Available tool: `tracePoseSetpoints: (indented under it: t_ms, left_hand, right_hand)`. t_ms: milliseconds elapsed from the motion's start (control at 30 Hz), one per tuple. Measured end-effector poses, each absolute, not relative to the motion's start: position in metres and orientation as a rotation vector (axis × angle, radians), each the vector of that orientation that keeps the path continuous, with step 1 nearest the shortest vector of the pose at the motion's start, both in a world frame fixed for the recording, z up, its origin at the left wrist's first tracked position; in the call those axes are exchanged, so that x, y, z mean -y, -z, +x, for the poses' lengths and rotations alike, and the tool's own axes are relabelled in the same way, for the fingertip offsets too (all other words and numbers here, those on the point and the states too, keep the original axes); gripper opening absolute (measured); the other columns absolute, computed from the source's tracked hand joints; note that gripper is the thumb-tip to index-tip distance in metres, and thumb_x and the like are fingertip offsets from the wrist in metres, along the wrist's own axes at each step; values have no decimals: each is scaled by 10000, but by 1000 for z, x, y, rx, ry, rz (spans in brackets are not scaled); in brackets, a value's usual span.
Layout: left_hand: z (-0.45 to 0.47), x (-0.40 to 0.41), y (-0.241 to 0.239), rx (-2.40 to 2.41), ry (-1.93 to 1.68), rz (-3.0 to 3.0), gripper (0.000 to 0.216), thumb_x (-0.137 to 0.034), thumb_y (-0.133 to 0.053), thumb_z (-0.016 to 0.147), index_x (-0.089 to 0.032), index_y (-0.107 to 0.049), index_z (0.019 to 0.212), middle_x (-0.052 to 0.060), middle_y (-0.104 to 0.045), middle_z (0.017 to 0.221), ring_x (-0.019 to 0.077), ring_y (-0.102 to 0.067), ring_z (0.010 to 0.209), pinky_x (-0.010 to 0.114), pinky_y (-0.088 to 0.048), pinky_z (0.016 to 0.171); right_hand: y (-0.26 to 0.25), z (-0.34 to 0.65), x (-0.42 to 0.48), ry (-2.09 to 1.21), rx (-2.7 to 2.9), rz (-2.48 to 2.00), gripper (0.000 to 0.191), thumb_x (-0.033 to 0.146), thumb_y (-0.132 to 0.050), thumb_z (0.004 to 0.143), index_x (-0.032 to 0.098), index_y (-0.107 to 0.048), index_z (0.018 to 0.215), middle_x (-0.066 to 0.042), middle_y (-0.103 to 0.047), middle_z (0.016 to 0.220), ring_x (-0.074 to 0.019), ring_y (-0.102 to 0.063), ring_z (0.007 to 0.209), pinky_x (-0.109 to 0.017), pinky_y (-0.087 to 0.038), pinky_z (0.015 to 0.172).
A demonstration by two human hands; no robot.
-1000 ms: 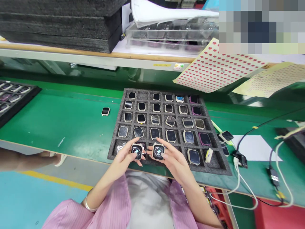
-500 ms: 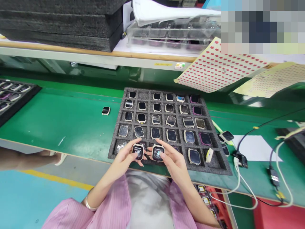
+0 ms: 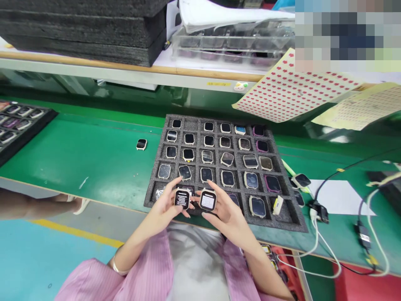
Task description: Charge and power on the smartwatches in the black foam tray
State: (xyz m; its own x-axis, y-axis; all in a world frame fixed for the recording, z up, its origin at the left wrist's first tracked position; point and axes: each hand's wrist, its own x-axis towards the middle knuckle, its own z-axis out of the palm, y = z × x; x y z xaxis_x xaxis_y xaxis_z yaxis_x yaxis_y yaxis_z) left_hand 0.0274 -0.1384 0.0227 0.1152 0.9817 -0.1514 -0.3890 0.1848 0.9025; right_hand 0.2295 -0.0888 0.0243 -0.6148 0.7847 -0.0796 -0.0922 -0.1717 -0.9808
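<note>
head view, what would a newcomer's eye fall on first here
Probably the two glowing screens at the near side: one watch in the left hand, a second watch in the right hand. Under and beyond them spreads a dark foam tray with rows of watches. At upper right, a pale sheet covered in red marks slants over the shelf.

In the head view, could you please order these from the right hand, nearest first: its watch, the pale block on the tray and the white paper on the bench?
1. Watch: held in the right hand.
2. Pale block: right end of the tray.
3. White paper: on the bench, right of the tray.
</note>
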Motion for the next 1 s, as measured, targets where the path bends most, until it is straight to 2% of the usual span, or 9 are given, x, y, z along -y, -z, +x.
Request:
tracePoseSetpoints:
  t_ms: [100,233,333,467,667,833,1000]
  left_hand:
    - [24,139,-24,-925,-1207,837,569,-143,-573,835,-266,-376,1354,52,-605,1035,193,-626,924,302,-583,734]
    - [22,138,-28,-977,-1220,817,424,-196,-572,861,-215,-476,1274,55,-613,987,182,-632,879,289,-591,698]
    - [23,136,-30,-1002,-1231,792,389,-233,-577,868,-192,-495,1246,57,-629,941,177,-640,842,272,-591,650]
    - [22,133,-31,-1010,-1252,765,388,-253,-601,854,-168,-500,1219,51,-636,866,178,-654,786,259,-583,593]
    - [18,133,-33,-1011,-1256,730,382,-286,-606,851,-168,-514,1203,54,-641,865,181,-653,794,261,-582,589]
    - [17,133,-32,-1033,-1249,718,404,-305,-629,832,-169,-523,1197,50,-636,845,188,-648,791,268,-579,581]
    - [17,133,-26,-1042,-1231,763,411,-307,-606,842,-162,-491,1209,75,-639,910,184,-643,789,267,-568,578]
  right_hand:
    - [-18,233,84,-1640,1771,-922,599,239,-561,894,277,-306,1434,-98,-572,1286,-248,-604,1121,-468,-470,1001]
    - [-17,231,74,-980,2250,-1043,469,231,-572,864,243,-475,1323,-106,-536,1288,-291,-510,1189,-501,-432,1008]
    - [-22,231,67,-712,2430,-1031,498,251,-610,836,211,-480,1315,-130,-486,1314,-309,-461,1191,-518,-400,1008]
    - [-27,242,61,-634,2488,-1047,557,319,-636,831,223,-451,1348,-125,-456,1338,-309,-448,1185,-493,-410,981]
    - [-27,279,56,-572,2272,-1148,419,357,-575,885,244,-512,1283,-93,-586,1147,-267,-537,1069,-441,-432,938]
    - [-20,313,52,-474,2118,-1279,318,390,-569,883,220,-603,1149,-71,-652,950,-242,-596,884,-401,-472,802]
    - [-18,326,61,-312,2013,-1282,192,326,-607,866,212,-659,1012,-59,-667,907,-228,-619,807,-382,-484,754]
